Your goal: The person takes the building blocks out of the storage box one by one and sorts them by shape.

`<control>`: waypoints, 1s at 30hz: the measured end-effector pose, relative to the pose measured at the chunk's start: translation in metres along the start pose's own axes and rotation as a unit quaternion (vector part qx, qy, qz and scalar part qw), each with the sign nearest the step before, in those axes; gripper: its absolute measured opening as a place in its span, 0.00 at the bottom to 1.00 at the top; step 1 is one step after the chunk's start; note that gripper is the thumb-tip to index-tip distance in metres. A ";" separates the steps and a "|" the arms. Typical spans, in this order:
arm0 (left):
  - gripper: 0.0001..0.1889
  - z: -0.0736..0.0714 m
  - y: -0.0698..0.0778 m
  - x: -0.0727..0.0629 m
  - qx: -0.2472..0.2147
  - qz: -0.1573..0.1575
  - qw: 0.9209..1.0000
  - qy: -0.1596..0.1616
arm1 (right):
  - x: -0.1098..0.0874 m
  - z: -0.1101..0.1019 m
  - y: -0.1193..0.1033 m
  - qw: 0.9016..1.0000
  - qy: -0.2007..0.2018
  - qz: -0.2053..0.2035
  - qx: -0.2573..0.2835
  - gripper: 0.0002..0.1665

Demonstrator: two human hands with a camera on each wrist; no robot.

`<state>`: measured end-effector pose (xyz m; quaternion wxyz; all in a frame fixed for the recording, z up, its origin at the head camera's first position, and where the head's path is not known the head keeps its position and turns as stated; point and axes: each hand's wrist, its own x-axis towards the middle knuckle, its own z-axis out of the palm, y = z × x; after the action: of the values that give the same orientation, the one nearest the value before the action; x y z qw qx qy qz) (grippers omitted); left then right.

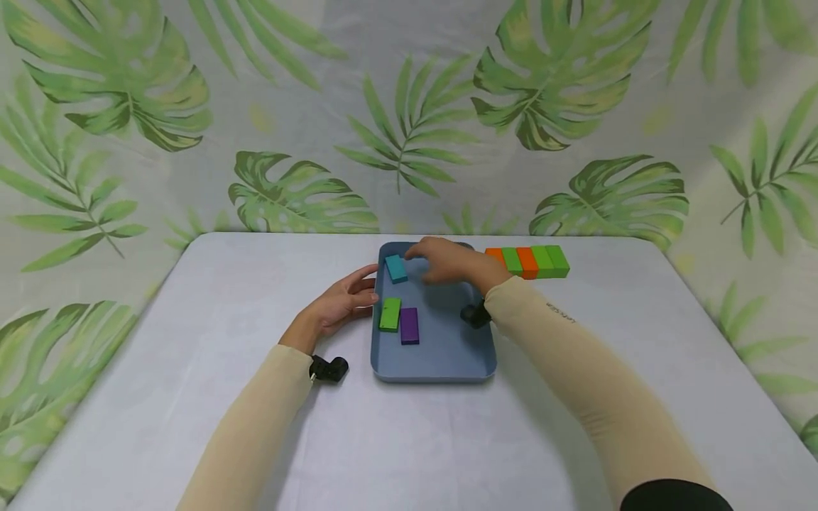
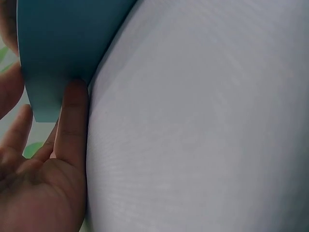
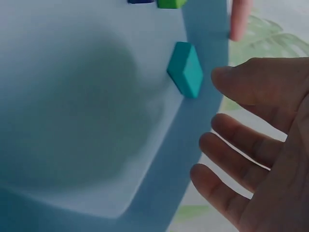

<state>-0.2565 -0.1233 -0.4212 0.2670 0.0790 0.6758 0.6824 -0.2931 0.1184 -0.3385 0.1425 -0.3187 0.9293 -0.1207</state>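
Observation:
A blue-grey rectangular tray lies on the white table with three small blocks in its left half. The teal block is near the far left corner; a green block and a purple block lie side by side nearer the middle. My left hand is at the tray's left side, its extended fingers against the outer wall in the left wrist view. Over the far part of the tray, my right hand reaches in with fingers apart, holding nothing. In the right wrist view its fingertips are close to the teal block.
Behind my right wrist, a row of orange and green blocks lies on the table, right of the tray's far end. A leaf-patterned cloth hangs behind the table's far edge. Each wrist wears a small black camera.

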 end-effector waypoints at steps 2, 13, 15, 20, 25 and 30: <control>0.38 0.001 0.000 0.001 -0.002 0.000 1.000 -0.003 | 0.004 0.003 0.001 1.000 0.001 0.001 0.002 0.31; 0.38 0.000 0.000 0.000 -0.005 0.001 1.000 -0.005 | 0.034 0.026 -0.004 0.999 0.018 0.037 0.016 0.40; 0.38 -0.001 0.000 -0.001 -0.004 0.004 1.000 -0.006 | 0.040 0.030 -0.005 0.999 0.021 0.039 0.007 0.41; 0.38 -0.001 -0.002 -0.001 -0.003 0.014 1.000 -0.014 | 0.048 0.036 -0.007 0.999 0.012 0.045 0.007 0.39; 0.38 -0.001 -0.002 -0.001 -0.007 0.013 1.000 -0.014 | 0.050 0.039 -0.005 0.998 0.022 0.058 0.016 0.38; 0.38 -0.002 0.000 -0.001 -0.007 0.006 1.000 -0.008 | 0.052 0.042 -0.002 0.997 0.039 0.069 0.026 0.37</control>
<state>-0.2568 -0.1256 -0.4208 0.2684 0.0867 0.6681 0.6886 -0.3168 0.0790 -0.3862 0.1226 -0.2450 0.9504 -0.1470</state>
